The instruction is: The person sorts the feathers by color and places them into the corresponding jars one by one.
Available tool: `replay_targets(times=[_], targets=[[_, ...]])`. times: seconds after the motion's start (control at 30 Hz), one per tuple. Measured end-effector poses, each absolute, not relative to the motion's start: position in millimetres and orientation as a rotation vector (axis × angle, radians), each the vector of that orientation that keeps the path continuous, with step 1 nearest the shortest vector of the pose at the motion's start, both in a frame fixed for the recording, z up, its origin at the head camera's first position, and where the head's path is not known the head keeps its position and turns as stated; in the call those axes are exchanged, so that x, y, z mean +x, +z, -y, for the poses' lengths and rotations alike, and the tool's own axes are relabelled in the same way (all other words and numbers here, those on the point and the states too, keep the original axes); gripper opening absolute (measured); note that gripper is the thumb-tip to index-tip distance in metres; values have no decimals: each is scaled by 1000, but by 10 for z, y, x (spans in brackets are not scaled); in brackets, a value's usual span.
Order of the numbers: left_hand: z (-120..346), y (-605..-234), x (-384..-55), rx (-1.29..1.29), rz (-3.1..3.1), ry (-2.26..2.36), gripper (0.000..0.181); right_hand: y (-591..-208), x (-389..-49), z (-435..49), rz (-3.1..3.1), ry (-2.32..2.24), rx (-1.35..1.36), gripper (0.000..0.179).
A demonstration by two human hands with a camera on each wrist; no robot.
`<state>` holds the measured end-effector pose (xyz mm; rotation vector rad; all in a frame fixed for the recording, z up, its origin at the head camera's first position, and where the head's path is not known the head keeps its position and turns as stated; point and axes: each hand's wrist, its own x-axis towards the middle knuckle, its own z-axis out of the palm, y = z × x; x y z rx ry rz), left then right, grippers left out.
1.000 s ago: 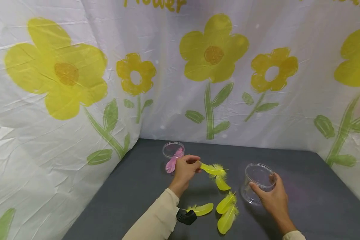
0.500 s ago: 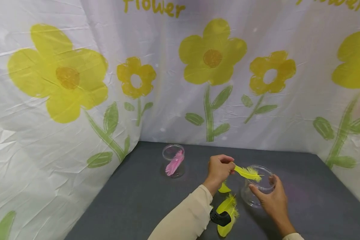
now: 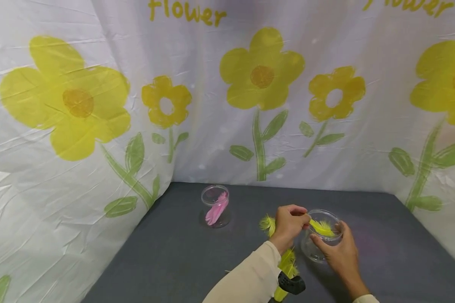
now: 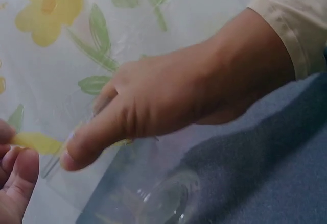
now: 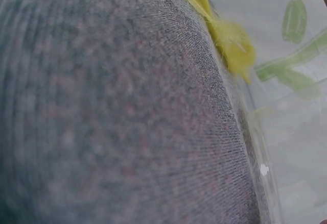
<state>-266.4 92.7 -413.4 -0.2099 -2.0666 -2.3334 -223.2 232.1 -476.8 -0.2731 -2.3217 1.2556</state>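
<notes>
My left hand (image 3: 290, 223) pinches a yellow feather (image 3: 323, 228) by its quill end, and the feather's fluffy part overlaps the mouth of a clear round jar (image 3: 310, 251). Thumb on the near side and fingers on the far side, my right hand (image 3: 341, 250) grips that jar near its rim on the dark tabletop. In the left wrist view, the left fingertips (image 4: 25, 170) hold the feather in front of the right hand (image 4: 153, 91). More yellow feathers (image 3: 289, 263) lie on the table, partly hidden by the left forearm.
A second clear jar (image 3: 223, 219) stands at the back left with a pink feather (image 3: 217, 210) inside. White fabric with painted flowers (image 3: 261, 78) rises behind the dark table (image 3: 174, 244) and along its sides. A black device (image 3: 292, 283) sits on the left wrist.
My left hand has carried the yellow feather rightward, from the middle of the table to the jar's mouth. The right hand has kept its grip on the jar in place.
</notes>
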Motion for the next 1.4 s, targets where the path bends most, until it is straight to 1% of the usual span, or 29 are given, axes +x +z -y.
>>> replay_targets(times=[0.13, 0.3, 0.43, 0.6, 0.8, 0.97, 1.1, 1.33, 1.4], targets=[[-849, -4198, -2656, -270, 2026, -2370, 9, -4783, -2236, -2286, 2307, 1269, -250, 99], [-703, -4218, -2658, -352, 1933, -2418, 11, -4804, -2233, -2248, 2285, 1277, -237, 96], [-493, -4197, -2689, -385, 1855, -2468, 14, -4806, -2239, -2238, 2264, 1294, -213, 95], [-193, -4085, -2731, -406, 1760, -2488, 19, -4771, -2267, -2269, 2231, 1307, -202, 93], [147, -4050, -2711, -364, 1722, -2426, 21, -4740, -2263, -2311, 2229, 1302, -210, 92], [390, -4220, -2653, -324, 1806, -2392, 22, -4745, -2239, -2316, 2253, 1289, -235, 95], [619, -4413, -2563, -240, 1811, -2397, 23, -4762, -2231, -2296, 2265, 1294, -239, 96], [966, -4712, -2330, -118, 1851, -2333, 22, -4774, -2233, -2282, 2229, 1295, -228, 91], [1035, -4739, -2237, -79, 1898, -2291, 22, -4770, -2232, -2283, 2234, 1291, -234, 91]])
